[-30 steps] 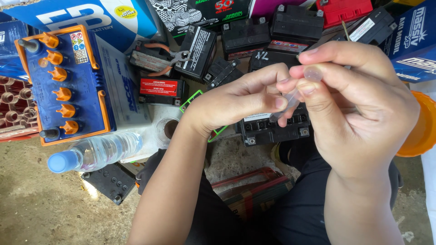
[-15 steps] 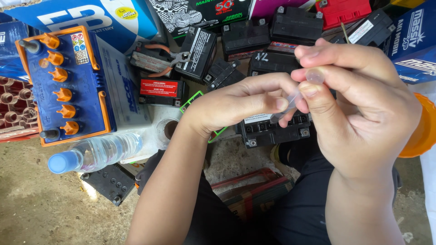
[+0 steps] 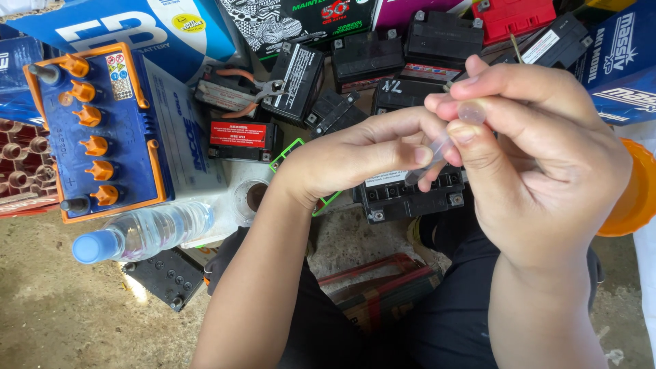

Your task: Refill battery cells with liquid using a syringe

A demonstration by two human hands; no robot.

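Note:
Both my hands meet above a small black battery (image 3: pixel 410 195) that sits on the ground. My right hand (image 3: pixel 540 157) pinches the round top end of a small clear plastic tube (image 3: pixel 444 145) between thumb and fingers. My left hand (image 3: pixel 355 157) pinches the tube's lower part with thumb and forefinger. The tube slants down to the left between the two hands, and its lower tip hangs just over the battery's top. Most of the tube is hidden by my fingers.
A big blue battery with orange caps (image 3: pixel 102 130) lies at the left, with a clear water bottle (image 3: pixel 143 231) in front of it. Pliers (image 3: pixel 249 85) rest among several small black batteries and boxes behind. An orange container (image 3: pixel 629 198) stands at the right edge.
My hands have shifted only slightly; the right hand's fingers have moved a little on the tube's top end. Both hands keep hold of the tube.

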